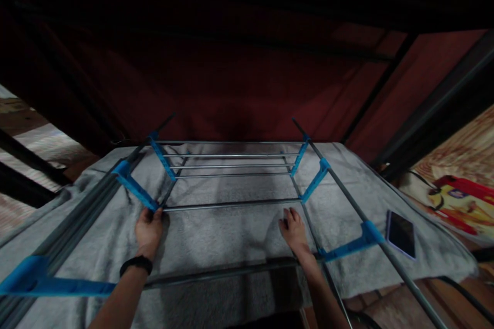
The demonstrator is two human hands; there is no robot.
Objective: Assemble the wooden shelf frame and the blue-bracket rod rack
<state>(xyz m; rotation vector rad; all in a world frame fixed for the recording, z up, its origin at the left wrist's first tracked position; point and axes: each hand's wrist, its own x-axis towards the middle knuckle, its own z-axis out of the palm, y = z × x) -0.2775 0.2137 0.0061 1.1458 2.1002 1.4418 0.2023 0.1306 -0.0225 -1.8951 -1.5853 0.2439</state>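
Note:
A rack frame of grey metal tubes (pixel 231 205) joined by blue plastic brackets (pixel 137 191) lies on a grey blanket (pixel 227 236). My left hand (pixel 147 232), with a black band at the wrist, has its fingers closed on the lower end of a left-side bracket, where a cross tube meets it. Just inside the right side tube is my right hand (pixel 295 231). Its fingers are loosely bent and apart, over the blanket and a little below the cross tube, holding nothing. Thinner rods (pixel 231 166) span the far brackets.
Several long tubes (pixel 88 216) run side by side along the left. A phone (pixel 401 234) rests on the blanket at right. Beyond it is a red and yellow package (pixel 463 203). Dark posts (pixel 436 97) and a reddish panel (pixel 231 87) enclose the far side.

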